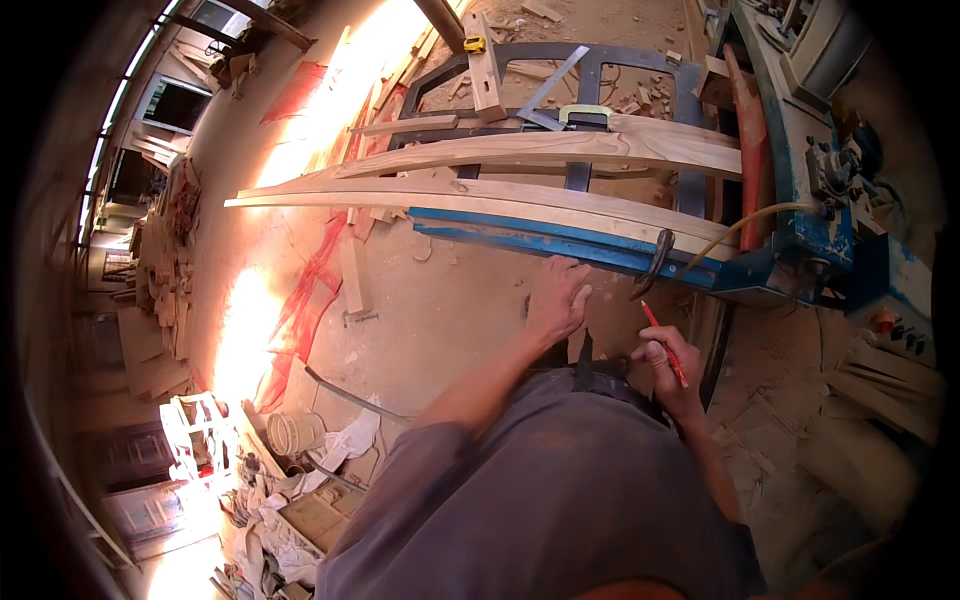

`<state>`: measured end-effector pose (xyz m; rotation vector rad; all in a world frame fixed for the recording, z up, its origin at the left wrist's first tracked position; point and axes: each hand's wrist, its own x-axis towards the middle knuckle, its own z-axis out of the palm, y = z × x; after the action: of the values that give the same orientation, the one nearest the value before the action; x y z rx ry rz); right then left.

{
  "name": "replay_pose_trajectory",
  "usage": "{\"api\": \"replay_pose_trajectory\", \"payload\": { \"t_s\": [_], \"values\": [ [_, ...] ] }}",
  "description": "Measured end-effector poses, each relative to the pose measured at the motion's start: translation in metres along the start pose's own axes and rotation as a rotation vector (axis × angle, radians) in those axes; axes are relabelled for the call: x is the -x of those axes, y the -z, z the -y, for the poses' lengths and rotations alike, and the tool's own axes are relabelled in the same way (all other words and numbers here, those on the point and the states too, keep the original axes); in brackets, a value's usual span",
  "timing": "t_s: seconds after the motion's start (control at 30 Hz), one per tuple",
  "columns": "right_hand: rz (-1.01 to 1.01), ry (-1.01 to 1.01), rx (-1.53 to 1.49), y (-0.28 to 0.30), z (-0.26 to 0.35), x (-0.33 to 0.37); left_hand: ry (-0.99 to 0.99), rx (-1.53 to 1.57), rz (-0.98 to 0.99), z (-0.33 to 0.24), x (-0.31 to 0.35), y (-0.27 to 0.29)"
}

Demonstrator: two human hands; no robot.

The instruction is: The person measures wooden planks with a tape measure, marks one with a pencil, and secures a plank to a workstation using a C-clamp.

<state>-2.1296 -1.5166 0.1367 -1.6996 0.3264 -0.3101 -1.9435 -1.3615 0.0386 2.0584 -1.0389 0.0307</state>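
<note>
Grey shirt (540,500) nearest cam, 6 o'clock. I've got R hand (672,372) at 4 o'clock, closed round red pencil (653,318), tip toward 11. L hand (557,300) at R hand's 10 o'clock, loosely open, nothing seen in it; just below blue rail (540,240), can't tell if touching. Long pale plank (480,192) along rail's far side. Dark clamp (656,260) at pencil's 12. Yellow tape measure (474,44) approx 12 o'clock, far off.

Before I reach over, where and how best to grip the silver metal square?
I'd pinch the silver metal square mid-blade on its long arm, across the edges, from above: that arm looks flat and narrow, the short arm ends near the pale green clamp, and the curved wooden beam likely obstructs a low near-side approach.
</note>
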Motion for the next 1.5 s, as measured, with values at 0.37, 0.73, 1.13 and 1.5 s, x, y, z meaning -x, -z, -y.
{"api": "replay_pose_trajectory", "payload": {
  "t_s": [0.37,0.73,1.13,1.5],
  "values": [
    [-0.164,0.072,0.130,-0.068,0.020,-0.177,0.120,-0.106,-0.212,0.129,-0.012,0.130],
    [-0.095,-0.074,0.726,-0.153,-0.071,-0.444,0.347,-0.069,-0.264,0.310,-0.125,0.302],
    [0.053,-0.312,1.403,-0.100,-0.103,-0.493,0.595,0.176,-0.211,0.325,-0.134,0.282],
    [0.123,-0.108,1.098,-0.177,-0.093,-0.516,0.300,-0.335,0.088,0.419,-0.220,0.261]
  ]
}}
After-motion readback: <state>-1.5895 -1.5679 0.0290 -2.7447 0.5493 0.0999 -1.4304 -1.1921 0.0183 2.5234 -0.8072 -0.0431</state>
